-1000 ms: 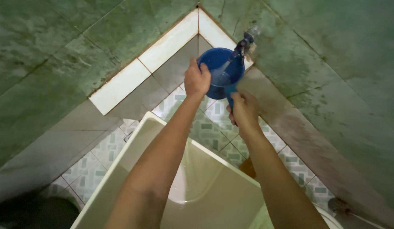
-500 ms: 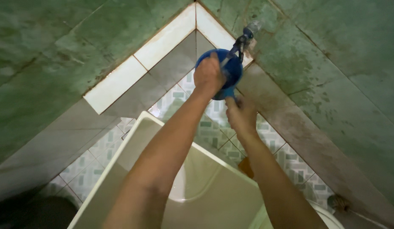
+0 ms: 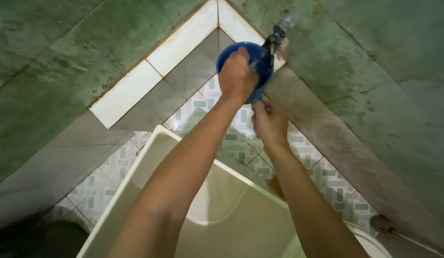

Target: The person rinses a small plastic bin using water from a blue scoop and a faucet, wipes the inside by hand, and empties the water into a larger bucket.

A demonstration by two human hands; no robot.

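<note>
A round blue dipper [image 3: 263,67] is held up under a dark wall tap [image 3: 273,38] in the corner of a green tiled room. My left hand [image 3: 237,76] lies over the dipper's rim and inside, fingers bent against it. Just below, my right hand [image 3: 269,122] grips the dipper's blue handle. A thin stream of water seems to fall from the tap into the dipper.
A large cream plastic tub [image 3: 136,181] stands on the patterned floor tiles below my arms. White tiles [image 3: 150,76] run along the wall base. A white rounded rim [image 3: 374,241] shows at the bottom right, with an orange thing [image 3: 275,184] behind the tub.
My left hand has moved from the dipper's left edge onto and over its rim. The dipper sits closer under the tap. My right hand stays on the handle.
</note>
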